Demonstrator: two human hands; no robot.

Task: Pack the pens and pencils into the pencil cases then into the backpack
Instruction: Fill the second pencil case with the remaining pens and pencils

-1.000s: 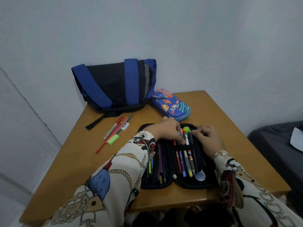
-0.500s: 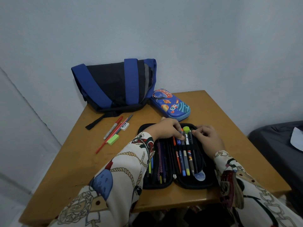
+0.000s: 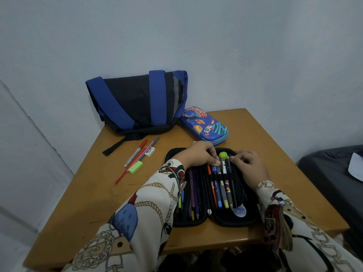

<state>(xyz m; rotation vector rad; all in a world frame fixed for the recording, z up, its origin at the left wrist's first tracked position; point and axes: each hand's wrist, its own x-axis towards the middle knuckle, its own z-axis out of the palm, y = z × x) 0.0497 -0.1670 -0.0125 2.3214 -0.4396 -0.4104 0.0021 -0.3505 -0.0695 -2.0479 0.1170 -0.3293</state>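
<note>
Loose pens and pencils (image 3: 137, 160) lie on the wooden table (image 3: 82, 193), well left of the fingers. The left hand (image 3: 198, 154) presses curled fingertips onto pens held in the open black pencil case (image 3: 214, 218). Just right, the right hand (image 3: 249, 165) pinches a dark pen's top (image 3: 228, 160). Beyond the fingers sit the blue pencil case (image 3: 204, 125) and the backpack (image 3: 135, 103).
</note>
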